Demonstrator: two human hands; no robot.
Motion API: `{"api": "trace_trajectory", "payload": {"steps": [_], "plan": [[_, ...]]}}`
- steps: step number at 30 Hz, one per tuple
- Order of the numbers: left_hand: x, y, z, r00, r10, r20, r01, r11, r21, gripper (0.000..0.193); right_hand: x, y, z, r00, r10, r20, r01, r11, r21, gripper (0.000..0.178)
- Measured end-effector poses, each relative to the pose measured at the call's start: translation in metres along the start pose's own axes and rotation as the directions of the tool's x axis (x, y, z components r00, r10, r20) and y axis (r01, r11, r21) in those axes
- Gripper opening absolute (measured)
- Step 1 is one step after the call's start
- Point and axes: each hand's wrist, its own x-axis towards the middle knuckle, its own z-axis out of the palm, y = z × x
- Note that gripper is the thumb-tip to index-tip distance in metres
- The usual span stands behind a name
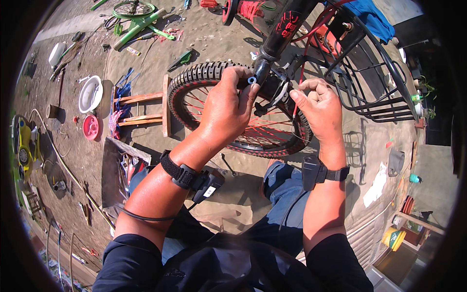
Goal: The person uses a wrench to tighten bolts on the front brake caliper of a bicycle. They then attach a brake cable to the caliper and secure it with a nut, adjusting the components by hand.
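Observation:
My left hand (224,107) is closed, with a small blue ring (252,80) between thumb and forefinger beside the black fork (264,64) of a bicycle. Just right of the silver-and-black brake arm (281,92), my right hand (320,108) has thumb and forefinger pinched together. What they hold, if anything, is too small to make out. A red cable (306,57) runs down close to those fingers. Under both hands lies the knobbly front tyre (190,77) with red spokes, its wheel turned sideways.
A black wire basket (384,111) juts out at the right of the bicycle. Left of the wheel are a wooden stool (166,107), a white basin (90,94), a pink bowl (91,127) and an open toolbox (113,168). A spanner (227,164) lies on the ground before me.

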Motion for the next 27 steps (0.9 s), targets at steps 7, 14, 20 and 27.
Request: {"api": "trace_trajectory", "payload": {"steps": [7, 14, 20, 27], "plan": [[-0.001, -0.001, 0.001, 1.0, -0.024, 0.011, 0.024, 1.0, 0.008, 0.024, -0.01, -0.006, 0.02, 0.999, -0.018, 0.037, 0.032, 0.9, -0.435, 0.046], [0.0, 0.002, 0.0, 1.0, -0.01, 0.005, 0.01, 0.999, 0.047, 0.024, -0.008, -0.014, 0.032, 0.993, -0.116, -0.02, 0.087, 0.837, -0.539, 0.041], [-0.001, 0.004, -0.001, 1.0, -0.018, 0.0, 0.018, 0.999, 0.037, 0.024, -0.008, -0.016, 0.044, 0.992, -0.122, -0.014, 0.093, 0.819, -0.567, 0.035], [0.0, 0.004, 0.0, 1.0, 0.006, -0.001, -0.006, 0.998, 0.058, 0.024, -0.005, -0.014, 0.04, 0.992, -0.092, -0.085, 0.042, 0.882, -0.469, 0.031]]}}
